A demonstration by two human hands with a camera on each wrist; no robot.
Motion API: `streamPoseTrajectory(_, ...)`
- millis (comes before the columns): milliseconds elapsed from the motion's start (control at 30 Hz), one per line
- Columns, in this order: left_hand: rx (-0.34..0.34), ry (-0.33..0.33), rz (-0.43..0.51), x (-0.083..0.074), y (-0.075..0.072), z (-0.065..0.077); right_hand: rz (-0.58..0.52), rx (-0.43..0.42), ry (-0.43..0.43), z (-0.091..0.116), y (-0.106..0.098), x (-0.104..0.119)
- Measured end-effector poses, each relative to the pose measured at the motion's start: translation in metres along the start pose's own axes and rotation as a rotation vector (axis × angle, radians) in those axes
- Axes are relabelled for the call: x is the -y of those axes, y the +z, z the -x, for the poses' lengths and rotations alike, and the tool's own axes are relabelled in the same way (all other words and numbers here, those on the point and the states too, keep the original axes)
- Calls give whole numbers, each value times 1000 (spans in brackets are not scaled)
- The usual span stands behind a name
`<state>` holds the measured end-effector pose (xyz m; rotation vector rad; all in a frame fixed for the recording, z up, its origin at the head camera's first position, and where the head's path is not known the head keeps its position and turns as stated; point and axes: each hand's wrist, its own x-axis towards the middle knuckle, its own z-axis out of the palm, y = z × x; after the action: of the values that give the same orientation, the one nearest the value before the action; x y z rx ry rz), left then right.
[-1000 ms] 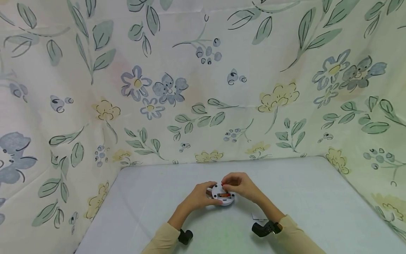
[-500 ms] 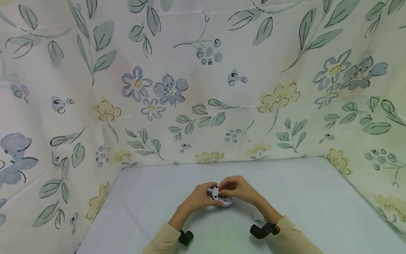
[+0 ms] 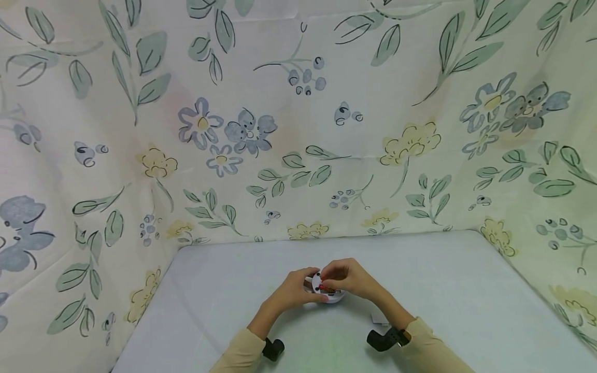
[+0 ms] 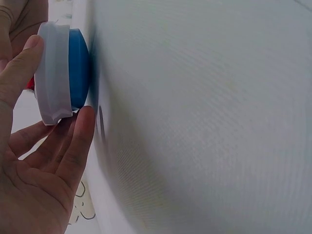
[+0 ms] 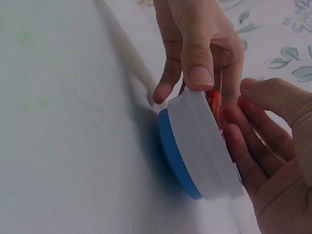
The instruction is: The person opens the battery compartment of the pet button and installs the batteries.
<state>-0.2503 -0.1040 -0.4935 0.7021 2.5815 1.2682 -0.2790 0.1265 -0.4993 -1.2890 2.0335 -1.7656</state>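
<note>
A round white device with a blue base [image 5: 197, 141] stands on the table, its battery side up. My left hand [image 3: 294, 288] grips its rim, thumb at the near side and fingers at the far side. Over the battery compartment, my right hand [image 3: 351, 277] has its thumb and fingertips close together at a red battery [image 5: 215, 105], which they appear to pinch; the contact is partly hidden. In the left wrist view, the white rim [image 4: 53, 73] sits between the left thumb and fingers, with the blue part [image 4: 79, 68] facing the table.
A small flat white piece [image 3: 380, 319] lies on the white table [image 3: 224, 290] beside the right forearm. Black wrist cameras [image 3: 273, 350] are strapped to both wrists. Floral cloth [image 3: 298, 197] hangs behind the table and along its sides.
My right hand has moved slightly left and down over the compartment, taking the red battery lower into the device. My left hand keeps its grip in place.
</note>
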Motion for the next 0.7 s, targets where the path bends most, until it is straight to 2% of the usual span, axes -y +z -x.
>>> streamPoseTrajectory(267, -1, -6, -18, 0, 1, 0, 30, -10, 12, 2, -2, -1)
streamPoseTrajectory(500, 1, -6, -52, -1, 1, 0, 140, -71, -5, 11, -13, -3)
streamPoseTrajectory(600, 5, -7, -62, -1, 1, -1, 195, -65, 60, 15, -17, -3)
streamPoseTrajectory(700, 10, -7, -65, -2, 0, -1, 212, -22, 135, 18, -18, -4)
